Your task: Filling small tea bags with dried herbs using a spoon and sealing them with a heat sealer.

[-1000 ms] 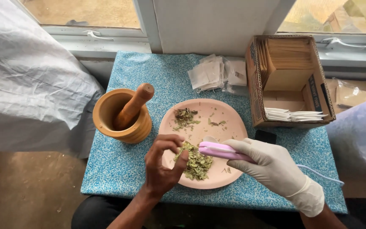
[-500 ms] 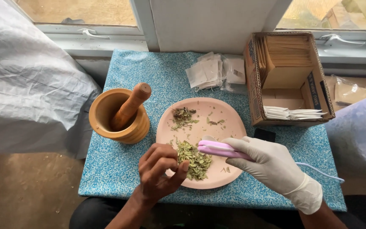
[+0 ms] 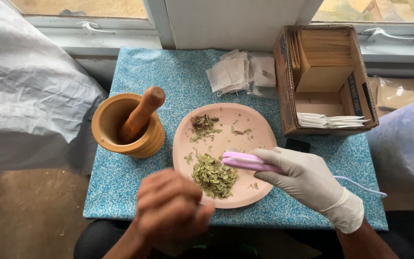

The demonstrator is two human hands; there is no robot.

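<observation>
Under the head camera, my gloved right hand (image 3: 307,184) grips a pink handheld sealer (image 3: 249,161), its tip just above the heap of crushed dried leaves (image 3: 213,175) on the pink plate (image 3: 259,127); my bare left hand (image 3: 171,207) is blurred at the table's near edge, fingers curled, and I cannot tell whether they pinch any leaf; beyond my fingers lie empty white sachets (image 3: 233,74); judging by the heap, filling has barely begun.
</observation>
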